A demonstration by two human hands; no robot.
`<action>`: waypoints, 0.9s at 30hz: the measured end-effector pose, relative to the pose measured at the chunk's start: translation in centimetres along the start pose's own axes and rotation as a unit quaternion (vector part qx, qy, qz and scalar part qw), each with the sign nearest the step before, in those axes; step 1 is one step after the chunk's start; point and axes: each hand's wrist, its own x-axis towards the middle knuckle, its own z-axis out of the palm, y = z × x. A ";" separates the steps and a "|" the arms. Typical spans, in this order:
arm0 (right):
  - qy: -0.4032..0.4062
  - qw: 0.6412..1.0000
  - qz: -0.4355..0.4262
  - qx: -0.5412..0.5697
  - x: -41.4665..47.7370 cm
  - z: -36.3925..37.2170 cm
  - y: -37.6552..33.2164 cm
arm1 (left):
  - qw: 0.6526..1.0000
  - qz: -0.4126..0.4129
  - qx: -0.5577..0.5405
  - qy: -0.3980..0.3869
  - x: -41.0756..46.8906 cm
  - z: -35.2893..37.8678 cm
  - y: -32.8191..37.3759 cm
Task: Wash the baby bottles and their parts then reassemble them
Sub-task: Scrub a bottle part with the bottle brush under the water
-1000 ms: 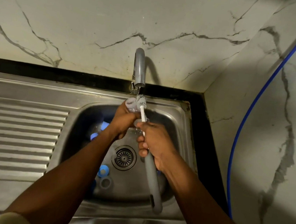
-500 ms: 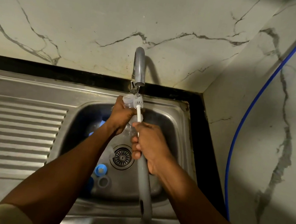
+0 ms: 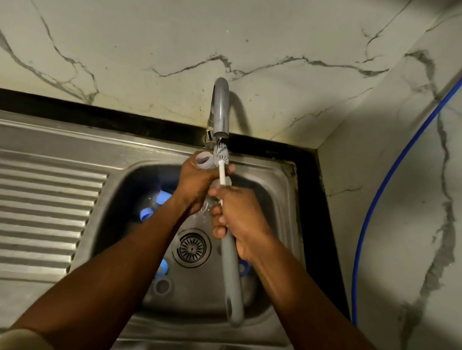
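Stainless steel is filling most of the head view. A sink (image 3: 146, 154) with a ribbed drainboard (image 3: 29, 210) on its left is sitting under a marbled wall, and a grey faucet (image 3: 221, 108) is arching over the basin.

The left hand (image 3: 195, 179) is curling around a clear baby bottle (image 3: 205, 161), holding it up just beneath the spout with its open threaded neck facing the camera. The fingers are hiding most of the bottle's body.

The right hand (image 3: 239, 218) is gripping a bottle brush (image 3: 229, 271) near the top of its grey handle, fingers wrapped round it. The handle's free end is hanging over the near side of the basin. The brush's white stem is rising across the left hand, and its bristle head (image 3: 222, 155) is sitting just beside the bottle's neck, outside the opening and directly under the spout. Water is glistening between the two hands.

Down in the basin, small parts are lying apart:
- a blue ring (image 3: 146, 213) at the left
- a blue cap (image 3: 163, 267) just beside a grey ring (image 3: 163, 286), near the drain strainer (image 3: 192, 247)
- a blue piece (image 3: 242, 268) peeking out behind the brush handle

A blue hose (image 3: 393, 192) is running down the right wall.
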 end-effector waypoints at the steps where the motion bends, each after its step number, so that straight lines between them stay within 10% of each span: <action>1: -0.004 1.000 0.002 -0.027 -0.7 0.0 0.4 | 1.000 0.002 -0.016 0.009 0.2 -0.1 0.1; 27: 0.003 0.998 -0.005 -0.063 -0.6 -0.5 0.1 | 0.998 0.023 0.061 0.016 0.7 0.0 -0.4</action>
